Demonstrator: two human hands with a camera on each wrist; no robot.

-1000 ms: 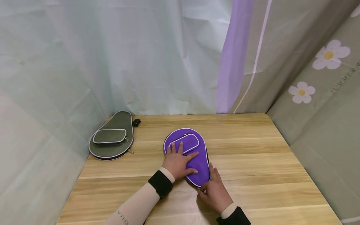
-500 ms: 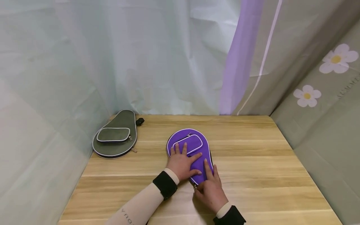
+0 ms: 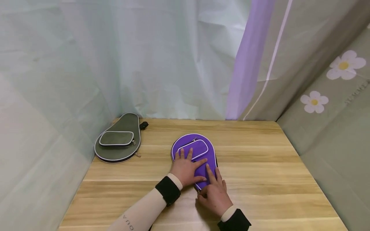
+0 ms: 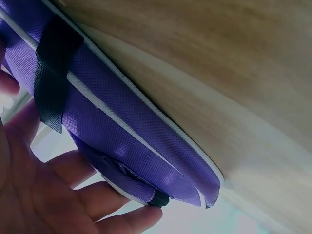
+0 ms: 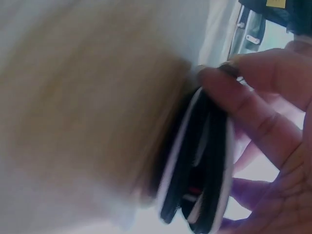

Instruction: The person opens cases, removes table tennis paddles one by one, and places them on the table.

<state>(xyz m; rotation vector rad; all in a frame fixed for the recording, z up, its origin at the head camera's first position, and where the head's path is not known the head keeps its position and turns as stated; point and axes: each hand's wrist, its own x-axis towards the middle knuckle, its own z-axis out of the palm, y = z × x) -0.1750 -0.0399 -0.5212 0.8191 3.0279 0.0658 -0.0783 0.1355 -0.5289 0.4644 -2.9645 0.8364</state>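
Note:
A purple paddle-shaped racket case (image 3: pixel 199 148) with white piping lies on the table, its narrow end towards me. My left hand (image 3: pixel 185 170) rests spread on its front, fingertips over the pocket. In the left wrist view, a black strap (image 4: pixel 53 63) crosses the case's side. At the narrow end my right hand (image 3: pixel 215 197) pinches the zipper pull (image 5: pixel 229 69) between thumb and index finger, other fingers extended onto the case's top and right edge. The right wrist view shows the zipped edge (image 5: pixel 219 161) parted, with something dark and reddish inside, too blurred to name.
A grey-green racket case (image 3: pixel 117 138) of similar shape, with a zipped pocket and black strap, lies at the back left of the wooden table (image 3: pixel 260 179). Hanging sheets (image 3: pixel 173 64) enclose the table at the back and both sides.
My right hand has shifted left around the narrow end with the zipper pull, and its extended fingers now lie on the case's top. My left hand keeps its place. The head view has shifted slightly.

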